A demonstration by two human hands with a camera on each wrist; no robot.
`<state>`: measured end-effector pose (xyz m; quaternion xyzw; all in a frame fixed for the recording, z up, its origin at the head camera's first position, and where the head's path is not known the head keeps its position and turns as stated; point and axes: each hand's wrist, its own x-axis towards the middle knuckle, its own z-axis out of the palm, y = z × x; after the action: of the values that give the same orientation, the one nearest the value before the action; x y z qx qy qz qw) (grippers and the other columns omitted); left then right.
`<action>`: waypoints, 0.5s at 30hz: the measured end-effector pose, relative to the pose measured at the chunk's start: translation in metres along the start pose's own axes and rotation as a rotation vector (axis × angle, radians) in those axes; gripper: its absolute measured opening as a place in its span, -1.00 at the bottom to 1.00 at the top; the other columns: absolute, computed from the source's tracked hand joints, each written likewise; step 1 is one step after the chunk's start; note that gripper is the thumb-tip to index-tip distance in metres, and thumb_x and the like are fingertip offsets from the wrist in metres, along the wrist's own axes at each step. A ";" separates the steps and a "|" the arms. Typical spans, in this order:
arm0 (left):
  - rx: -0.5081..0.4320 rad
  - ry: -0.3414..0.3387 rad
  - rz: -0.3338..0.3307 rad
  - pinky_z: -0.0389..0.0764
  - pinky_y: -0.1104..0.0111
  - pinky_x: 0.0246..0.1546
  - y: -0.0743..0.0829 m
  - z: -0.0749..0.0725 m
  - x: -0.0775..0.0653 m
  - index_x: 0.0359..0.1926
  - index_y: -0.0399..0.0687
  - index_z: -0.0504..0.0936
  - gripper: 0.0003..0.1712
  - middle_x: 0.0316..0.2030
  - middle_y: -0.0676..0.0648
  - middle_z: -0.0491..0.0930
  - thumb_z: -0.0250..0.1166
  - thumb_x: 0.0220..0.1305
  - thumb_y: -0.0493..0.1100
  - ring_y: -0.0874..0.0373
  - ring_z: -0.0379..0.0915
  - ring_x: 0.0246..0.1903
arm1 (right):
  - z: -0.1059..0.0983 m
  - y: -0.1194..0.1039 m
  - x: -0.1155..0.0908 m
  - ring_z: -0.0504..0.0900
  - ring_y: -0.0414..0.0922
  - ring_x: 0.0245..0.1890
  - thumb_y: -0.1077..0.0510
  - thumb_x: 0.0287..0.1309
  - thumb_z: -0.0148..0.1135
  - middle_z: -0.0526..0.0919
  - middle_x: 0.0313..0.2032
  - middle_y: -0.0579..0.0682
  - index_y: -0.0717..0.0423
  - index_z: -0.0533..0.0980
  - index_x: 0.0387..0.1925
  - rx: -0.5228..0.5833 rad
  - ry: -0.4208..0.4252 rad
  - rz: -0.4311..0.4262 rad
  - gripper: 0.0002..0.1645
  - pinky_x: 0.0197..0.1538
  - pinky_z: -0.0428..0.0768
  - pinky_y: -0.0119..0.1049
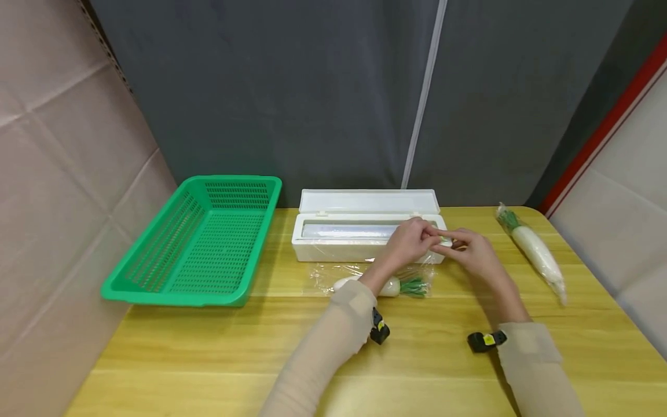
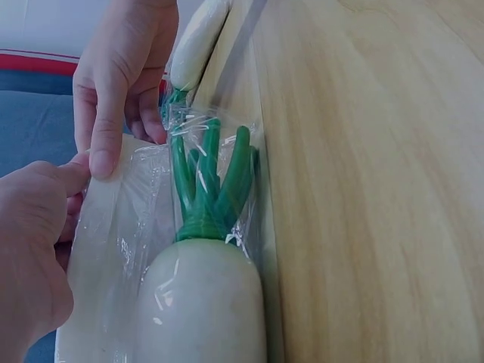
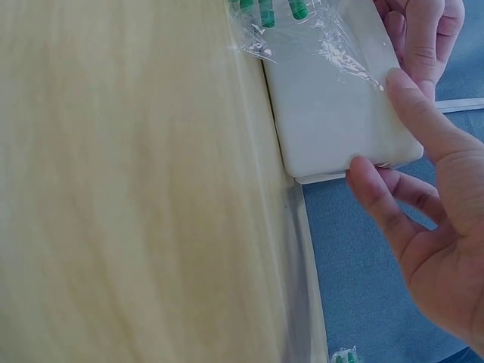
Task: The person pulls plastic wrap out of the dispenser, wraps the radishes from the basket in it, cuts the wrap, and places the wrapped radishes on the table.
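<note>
A white cling film box [image 1: 333, 251] stands at the back of the table with its lid up and a film roll inside. Clear cling film [image 1: 320, 278] comes down its front and over a white radish [image 2: 200, 302] with green stalks. At the box's right end, my left hand [image 1: 409, 240] has its fingers curled, pinching at the film along the front rim; its fingertips are partly hidden. Beside it, my right hand [image 1: 471, 252] grips the box's right front corner, thumb on the front edge and fingers at the end. The two hands' fingertips meet closely.
A green plastic basket [image 1: 250, 249] stands on the left of the table [image 1: 417, 370]. Another radish, a wrapped one [image 1: 537, 252], lies near the right edge. A dark grey curtain [image 1: 292, 104] hangs behind, with pale walls on both sides.
</note>
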<state>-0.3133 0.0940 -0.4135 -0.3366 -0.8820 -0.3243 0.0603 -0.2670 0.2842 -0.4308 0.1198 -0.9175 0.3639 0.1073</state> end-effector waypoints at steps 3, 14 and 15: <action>-0.021 -0.001 0.010 0.37 0.63 -0.40 -0.002 0.000 0.000 -0.20 -0.06 0.76 -0.84 -0.38 0.11 0.51 0.36 0.38 -0.08 0.34 0.39 -0.40 | 0.001 0.000 0.000 0.64 0.04 -0.17 0.00 0.25 0.42 0.70 -0.02 0.16 0.16 0.63 0.16 0.005 0.001 0.008 -0.48 -0.19 0.53 -0.54; -0.065 0.018 0.045 0.37 0.63 -0.33 -0.009 -0.004 -0.001 -0.25 -0.12 0.76 -0.88 -0.37 0.05 0.54 0.38 0.35 -0.16 0.31 0.39 -0.36 | 0.002 0.003 0.001 0.62 0.02 -0.18 0.02 0.23 0.43 0.71 -0.02 0.16 0.13 0.63 0.17 0.014 0.016 0.000 -0.48 -0.20 0.51 -0.59; -0.064 0.025 0.055 0.37 0.62 -0.33 -0.010 -0.004 -0.002 -0.25 -0.12 0.76 -0.88 -0.37 0.05 0.54 0.38 0.34 -0.15 0.30 0.40 -0.37 | 0.002 0.003 0.001 0.62 0.02 -0.18 0.02 0.24 0.43 0.70 -0.02 0.16 0.13 0.62 0.18 0.013 0.015 0.001 -0.48 -0.20 0.51 -0.59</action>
<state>-0.3180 0.0850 -0.4166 -0.3582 -0.8608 -0.3548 0.0695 -0.2692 0.2845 -0.4340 0.1173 -0.9143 0.3708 0.1130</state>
